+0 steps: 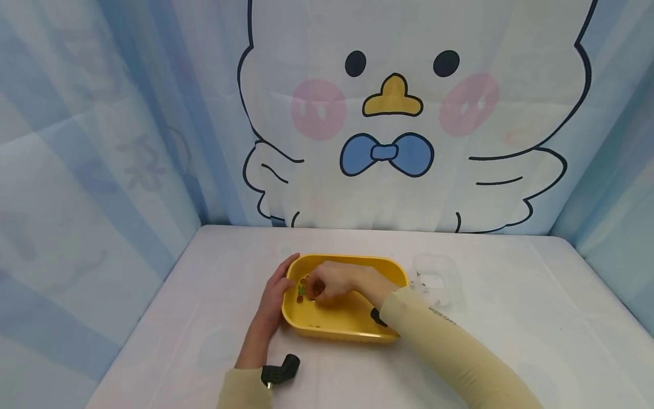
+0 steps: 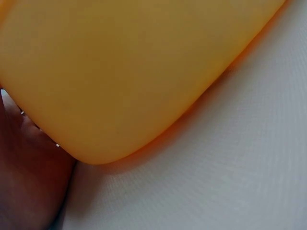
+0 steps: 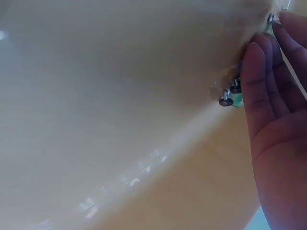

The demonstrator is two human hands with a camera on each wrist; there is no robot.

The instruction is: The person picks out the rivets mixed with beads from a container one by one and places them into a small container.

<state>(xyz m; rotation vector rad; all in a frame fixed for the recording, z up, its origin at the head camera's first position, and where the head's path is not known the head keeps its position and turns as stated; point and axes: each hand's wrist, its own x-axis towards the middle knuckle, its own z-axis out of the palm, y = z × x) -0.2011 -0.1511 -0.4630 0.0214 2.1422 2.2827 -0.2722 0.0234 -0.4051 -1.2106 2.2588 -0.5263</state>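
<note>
White table (image 1: 204, 335), blue-white curtains (image 1: 128, 170); left hand (image 1: 273, 295) holds yellow tray (image 1: 347, 318), right hand (image 1: 332, 279) pinches pin (image 3: 271, 19).

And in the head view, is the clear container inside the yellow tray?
No, the clear container rests on the table, beside the yellow tray.

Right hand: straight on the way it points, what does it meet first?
Probably the pins just ahead of the right hand's fingers in the head view, then the tray's left wall. Height is unclear, so it might pass over the pins.
</note>
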